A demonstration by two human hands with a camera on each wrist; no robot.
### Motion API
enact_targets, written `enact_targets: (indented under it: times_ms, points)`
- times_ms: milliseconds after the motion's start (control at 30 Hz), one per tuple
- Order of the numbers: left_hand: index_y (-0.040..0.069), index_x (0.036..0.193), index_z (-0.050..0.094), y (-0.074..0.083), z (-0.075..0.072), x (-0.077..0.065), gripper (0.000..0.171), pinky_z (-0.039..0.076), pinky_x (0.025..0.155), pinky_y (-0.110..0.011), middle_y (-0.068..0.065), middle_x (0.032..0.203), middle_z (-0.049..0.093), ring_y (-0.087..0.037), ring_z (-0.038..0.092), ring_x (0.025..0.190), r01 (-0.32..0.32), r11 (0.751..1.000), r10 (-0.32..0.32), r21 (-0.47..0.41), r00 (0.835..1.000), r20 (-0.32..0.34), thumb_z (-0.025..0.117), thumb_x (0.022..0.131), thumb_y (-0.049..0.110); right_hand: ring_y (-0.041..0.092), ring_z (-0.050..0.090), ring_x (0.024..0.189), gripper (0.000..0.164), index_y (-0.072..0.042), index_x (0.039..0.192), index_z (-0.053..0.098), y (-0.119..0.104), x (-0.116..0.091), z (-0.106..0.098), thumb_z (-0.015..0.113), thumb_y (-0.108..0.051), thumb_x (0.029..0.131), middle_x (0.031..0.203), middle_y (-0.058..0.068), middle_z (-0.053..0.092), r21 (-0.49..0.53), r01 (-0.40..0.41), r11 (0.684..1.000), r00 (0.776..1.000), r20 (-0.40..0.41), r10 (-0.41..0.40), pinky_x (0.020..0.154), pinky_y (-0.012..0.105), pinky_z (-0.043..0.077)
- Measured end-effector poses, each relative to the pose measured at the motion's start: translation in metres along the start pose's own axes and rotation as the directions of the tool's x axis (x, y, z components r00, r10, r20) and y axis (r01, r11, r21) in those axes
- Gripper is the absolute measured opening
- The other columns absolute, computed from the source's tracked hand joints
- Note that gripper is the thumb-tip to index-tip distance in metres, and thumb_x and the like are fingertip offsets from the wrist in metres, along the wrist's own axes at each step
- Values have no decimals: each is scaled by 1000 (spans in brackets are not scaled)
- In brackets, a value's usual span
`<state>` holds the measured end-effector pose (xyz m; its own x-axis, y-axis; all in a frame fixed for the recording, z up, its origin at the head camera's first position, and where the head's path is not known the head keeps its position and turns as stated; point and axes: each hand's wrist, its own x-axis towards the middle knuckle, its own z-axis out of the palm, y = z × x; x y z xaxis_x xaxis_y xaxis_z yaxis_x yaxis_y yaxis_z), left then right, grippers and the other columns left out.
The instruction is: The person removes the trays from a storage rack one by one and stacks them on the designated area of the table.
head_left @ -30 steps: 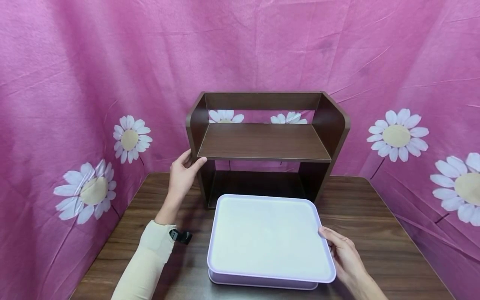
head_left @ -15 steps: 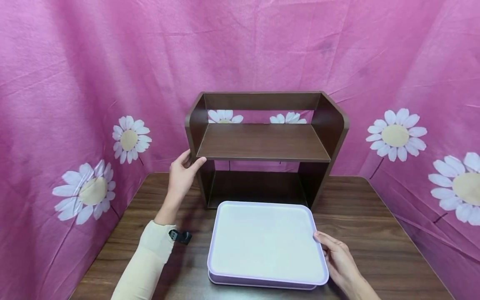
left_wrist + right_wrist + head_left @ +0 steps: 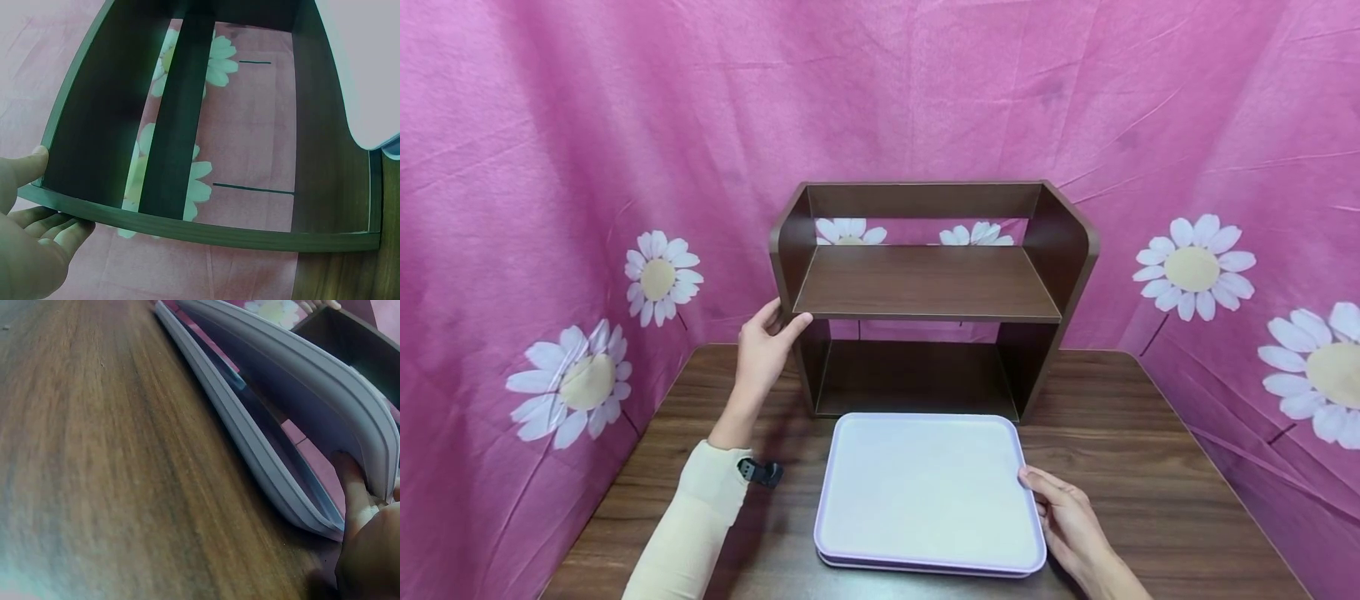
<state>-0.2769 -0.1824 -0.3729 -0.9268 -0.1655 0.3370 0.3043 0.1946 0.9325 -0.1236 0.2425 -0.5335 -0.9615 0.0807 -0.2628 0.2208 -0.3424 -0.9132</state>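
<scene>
A dark brown wooden shelf [image 3: 925,283] stands at the back of the table. My left hand [image 3: 766,343] grips its left side panel, thumb on the front edge of the middle board; the left wrist view shows my left hand [image 3: 31,212] at the shelf's curved edge [image 3: 187,228]. Two lavender trays lie stacked in front of the shelf. My right hand [image 3: 1063,517] holds the right rim of the upper tray [image 3: 925,492], fingers under it. In the right wrist view the upper tray [image 3: 300,369] is still tilted up off the lower tray [image 3: 250,444], with my fingers [image 3: 350,481] between them.
The wooden table [image 3: 1150,467] has bare surface left and right of the trays. Pink cloth printed with daisies [image 3: 1195,271] hangs behind and on both sides. The shelf's two levels hold nothing.
The upper tray has come down toward the lower one and lies almost flat on it, a little nearer to me. My left hand has stayed on the shelf.
</scene>
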Motion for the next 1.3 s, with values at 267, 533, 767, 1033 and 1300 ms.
enact_targets:
  times_ms: [267,533,767,1033,1300]
  points:
    - [5,148,63,-1,0,0,61,52,114,-36,-18,148,65,-25,62,138,1,1000,-1,1,1000,1,84,95,25,-2,59,64,25,-22,96,80,1,0,2,62,-9,106,80,-10,75,-13,-23,1000,999,-30,22,51,12,41]
    - [4,148,62,-2,0,0,60,51,114,-37,-19,148,64,-27,62,138,-3,1000,3,8,1000,-4,84,95,24,-2,57,63,23,-22,97,79,-1,2,4,62,-9,106,80,-10,74,-57,-57,997,996,-65,54,50,13,39]
    - [4,149,61,-2,0,0,60,51,114,-38,-20,149,63,-28,62,138,0,1000,0,17,1000,0,83,96,23,2,58,63,24,-5,125,75,-2,3,6,66,-16,106,77,-8,71,-219,-105,970,989,-128,78,54,18,47]
    - [4,148,62,-3,0,1,60,52,114,-38,-19,147,65,-28,63,137,-3,1000,3,24,1000,2,83,96,25,14,71,81,43,11,136,65,-10,4,12,67,-17,105,102,12,80,-593,-34,804,989,-136,-58,66,28,62]
    - [4,148,62,-3,0,1,61,51,115,-38,-19,148,64,-28,62,138,3,1000,-3,28,1000,2,84,96,25,21,73,92,30,2,120,79,-22,3,12,74,-20,99,114,19,80,-880,112,461,966,-13,-260,73,26,58]
